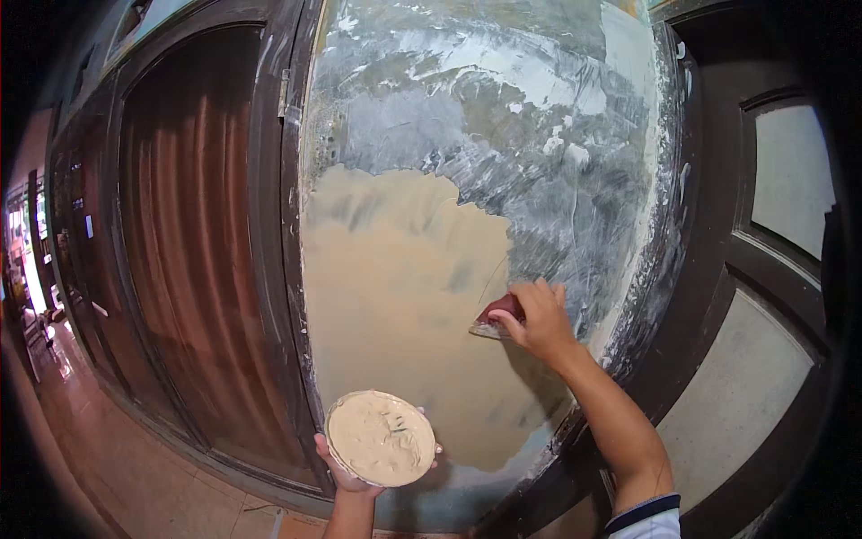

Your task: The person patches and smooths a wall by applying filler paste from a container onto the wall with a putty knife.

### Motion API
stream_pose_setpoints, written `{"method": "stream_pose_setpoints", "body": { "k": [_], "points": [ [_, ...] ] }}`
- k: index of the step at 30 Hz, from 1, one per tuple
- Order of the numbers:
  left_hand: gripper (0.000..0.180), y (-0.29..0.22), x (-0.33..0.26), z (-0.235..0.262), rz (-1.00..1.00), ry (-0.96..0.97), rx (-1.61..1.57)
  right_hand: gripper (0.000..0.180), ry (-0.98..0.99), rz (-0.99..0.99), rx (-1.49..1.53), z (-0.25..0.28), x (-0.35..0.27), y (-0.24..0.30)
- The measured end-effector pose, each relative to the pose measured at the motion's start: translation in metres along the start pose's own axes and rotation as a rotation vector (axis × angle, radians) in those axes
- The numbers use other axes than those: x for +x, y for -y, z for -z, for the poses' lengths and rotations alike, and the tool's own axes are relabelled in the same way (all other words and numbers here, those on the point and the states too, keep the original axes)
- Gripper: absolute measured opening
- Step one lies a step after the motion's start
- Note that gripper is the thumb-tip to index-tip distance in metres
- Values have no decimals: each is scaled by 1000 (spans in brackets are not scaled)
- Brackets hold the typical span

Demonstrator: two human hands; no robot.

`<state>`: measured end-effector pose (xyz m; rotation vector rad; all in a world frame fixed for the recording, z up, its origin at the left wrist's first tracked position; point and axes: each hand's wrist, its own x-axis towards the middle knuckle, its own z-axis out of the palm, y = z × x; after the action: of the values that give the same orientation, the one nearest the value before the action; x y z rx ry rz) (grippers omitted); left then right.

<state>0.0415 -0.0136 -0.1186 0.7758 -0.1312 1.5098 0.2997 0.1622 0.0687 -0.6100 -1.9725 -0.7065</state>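
In front of me is a grey wall panel [566,216] whose lower left part carries a spread of beige putty [395,269]. My right hand [543,323] grips a putty knife [500,311] with a dark red handle, its blade laid against the wall near the right side of the beige area. Below and to the left, my left hand [337,467] supports a round tub [381,437] from beneath and around its side. Beige putty with a rough, gouged surface fills the tub. The far fingers of the left hand show only partly behind it.
Dark wooden frames border the wall, with a reddish-brown curtain [193,225] behind glass on the left. A dark door with pale panels [745,386] stands on the right. Tiled floor [135,431] stretches off at lower left.
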Motion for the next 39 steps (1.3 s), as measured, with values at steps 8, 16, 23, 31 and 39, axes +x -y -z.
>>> {"method": "stream_pose_setpoints", "body": {
  "k": [8, 16, 23, 31, 39],
  "points": [
    [123, -4, 0, -6, -10, -61, 54, 41, -176, -40, -82, -2, 8, -5],
    [124, -8, -2, -2, -54, -68, 73, 39, -230, -90, -152, 7, 26, -13],
    [126, -16, -6, 0, -67, -111, 147, 40, -18, 5, 55, -9, -6, 10],
    [126, -17, -6, 0, -81, -73, -42, 39, -469, -413, 197, 18, 41, -31],
    [126, -17, -8, -7, -85, -126, 71, 41, -251, -131, -33, 14, 34, -15]
  ]
}}
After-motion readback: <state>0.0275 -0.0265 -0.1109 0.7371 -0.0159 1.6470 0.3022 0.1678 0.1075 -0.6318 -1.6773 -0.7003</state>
